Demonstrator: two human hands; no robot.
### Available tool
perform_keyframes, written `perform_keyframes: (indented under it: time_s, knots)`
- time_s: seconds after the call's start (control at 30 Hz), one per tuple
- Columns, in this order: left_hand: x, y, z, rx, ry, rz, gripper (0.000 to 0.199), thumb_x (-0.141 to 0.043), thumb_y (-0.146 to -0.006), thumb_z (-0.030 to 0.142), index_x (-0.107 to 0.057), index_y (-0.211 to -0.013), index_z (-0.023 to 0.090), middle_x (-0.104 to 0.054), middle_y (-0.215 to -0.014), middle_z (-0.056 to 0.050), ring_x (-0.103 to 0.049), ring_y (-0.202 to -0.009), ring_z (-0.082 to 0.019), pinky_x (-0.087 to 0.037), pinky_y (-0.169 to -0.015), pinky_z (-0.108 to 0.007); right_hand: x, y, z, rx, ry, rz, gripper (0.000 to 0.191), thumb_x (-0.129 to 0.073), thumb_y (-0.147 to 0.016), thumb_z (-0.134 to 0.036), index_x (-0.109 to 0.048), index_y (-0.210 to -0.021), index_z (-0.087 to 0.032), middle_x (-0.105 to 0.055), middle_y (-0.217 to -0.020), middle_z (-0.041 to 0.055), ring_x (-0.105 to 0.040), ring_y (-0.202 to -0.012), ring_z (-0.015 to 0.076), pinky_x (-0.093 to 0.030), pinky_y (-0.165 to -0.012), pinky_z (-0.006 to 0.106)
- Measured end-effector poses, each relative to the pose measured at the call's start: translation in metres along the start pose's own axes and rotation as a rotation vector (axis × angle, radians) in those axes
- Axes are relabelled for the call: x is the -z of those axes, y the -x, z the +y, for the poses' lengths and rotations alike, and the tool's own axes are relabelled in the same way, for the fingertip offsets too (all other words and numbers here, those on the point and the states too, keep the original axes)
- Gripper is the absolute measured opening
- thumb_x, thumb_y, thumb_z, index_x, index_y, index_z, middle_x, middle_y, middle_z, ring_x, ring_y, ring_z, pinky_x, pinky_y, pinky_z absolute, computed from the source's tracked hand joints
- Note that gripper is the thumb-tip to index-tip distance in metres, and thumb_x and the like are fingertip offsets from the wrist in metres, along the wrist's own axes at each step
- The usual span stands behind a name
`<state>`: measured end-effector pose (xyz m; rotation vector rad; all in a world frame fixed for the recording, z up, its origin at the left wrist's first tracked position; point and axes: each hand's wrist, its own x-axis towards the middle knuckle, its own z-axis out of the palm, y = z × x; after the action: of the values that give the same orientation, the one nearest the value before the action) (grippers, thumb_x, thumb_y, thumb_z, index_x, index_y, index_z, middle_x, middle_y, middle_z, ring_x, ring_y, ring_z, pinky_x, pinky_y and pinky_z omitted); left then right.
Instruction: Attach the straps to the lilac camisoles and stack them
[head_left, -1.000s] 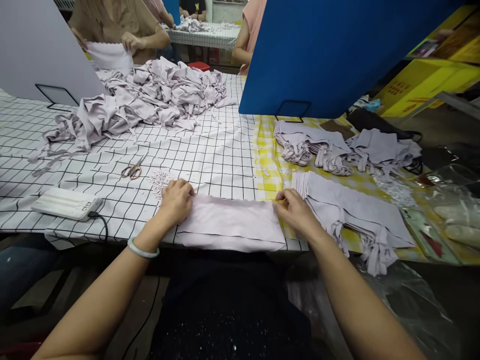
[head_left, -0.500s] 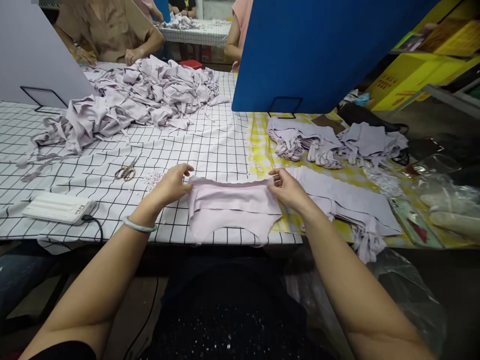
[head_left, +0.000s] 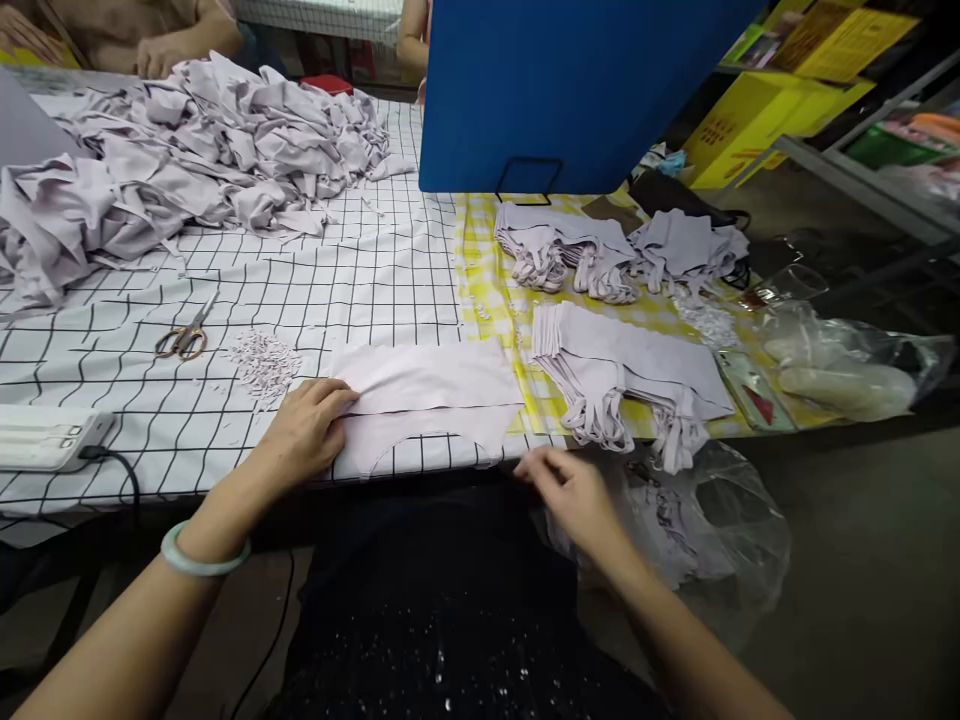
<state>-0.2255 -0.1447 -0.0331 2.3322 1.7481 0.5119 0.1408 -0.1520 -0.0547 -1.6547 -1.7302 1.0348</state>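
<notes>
A pale lilac cloth garment piece (head_left: 435, 375) lies flat at the table's front edge, a fold running across it and a curved cut-out at its near side. My left hand (head_left: 307, 425) is at its left edge, fingers closed on the cloth there. Just off the garment's lower right corner is my right hand (head_left: 566, 490), thumb and fingers pinched together; whatever they may hold is too small to make out. Scissors (head_left: 184, 335) with orange-brown handles and a heap of tiny cloth snippets (head_left: 265, 362) lie beyond my left hand.
Stacked lilac garment pieces (head_left: 637, 350) lie to the right on a yellow checked cloth (head_left: 480, 245). A tangled lilac pile (head_left: 225, 150) fills the back left. A blue panel (head_left: 555, 90) stands upright behind. A white power bank (head_left: 52, 437), a phone (head_left: 754, 390) and plastic bags (head_left: 840, 360) surround the work.
The garment's upper edge, raised between both hands before, now lies flat. My right hand has let go of that edge and moved down towards me; my left hand has slid lower. The view has shifted right.
</notes>
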Motion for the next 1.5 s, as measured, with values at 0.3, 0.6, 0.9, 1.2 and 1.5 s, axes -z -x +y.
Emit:
perform_keyframes:
  time_s: [0.3,0.6,0.9,1.2,1.5]
  knots:
    - [-0.070,-0.046,0.129,-0.253,0.571,-0.003,0.030,-0.045,-0.087,0.005,-0.066,-0.106,0.015,-0.069,-0.109,-0.012,-0.065,-0.103,-0.021,-0.057,-0.091,-0.040,-0.034,0.028,0.021,-0.158,-0.564,-0.297,0.036,-0.067,-0.085,-0.055,-0.066,-0.092,-0.021,-0.073,-0.100,0.0066,-0.065,-0.105,0.0258,-0.048,-0.097,0.040]
    - [-0.092,-0.038,0.144,-0.209,0.596,-0.028,0.021,-0.059,-0.085,0.006,-0.068,-0.101,0.016,-0.067,-0.109,-0.010,-0.061,-0.104,-0.022,-0.053,-0.094,-0.039,0.034,0.063,0.010,0.081,0.110,-0.103,0.018,-0.057,-0.090,-0.039,-0.070,-0.098,-0.028,-0.071,-0.078,-0.0009,-0.067,-0.082,0.0221,-0.038,-0.112,0.054]
    - [-0.093,-0.044,0.146,-0.231,0.497,-0.074,0.015,-0.058,-0.088,0.010,-0.070,-0.082,0.017,-0.064,-0.107,-0.011,-0.058,-0.100,-0.025,-0.051,-0.091,-0.043,0.142,0.034,-0.034,0.045,0.351,-0.218,0.031,-0.055,-0.092,-0.049,-0.074,-0.094,-0.025,-0.073,-0.085,0.0021,-0.065,-0.074,0.0198,-0.049,-0.068,0.030]
    - [-0.061,-0.076,0.199,-0.311,0.944,-0.101,0.012,-0.066,-0.090,0.029,-0.072,-0.090,0.019,-0.073,-0.104,-0.009,-0.064,-0.102,-0.023,-0.049,-0.098,-0.043,0.117,-0.002,-0.075,0.190,0.190,-0.354,0.025,-0.057,-0.092,-0.044,-0.065,-0.104,-0.022,-0.067,-0.090,0.0026,-0.061,-0.084,0.0184,-0.047,-0.079,0.031]
    - [-0.061,-0.058,0.190,-0.260,1.130,-0.152,0.021,-0.058,-0.095,0.025,-0.075,-0.085,0.019,-0.071,-0.124,-0.012,-0.052,-0.136,-0.026,-0.041,-0.113,-0.048,0.058,0.012,-0.022,-0.198,-0.628,-0.140,0.043,-0.064,-0.083,-0.062,-0.068,-0.085,-0.019,-0.068,-0.090,0.0054,-0.062,-0.090,0.0199,-0.049,-0.087,0.036]
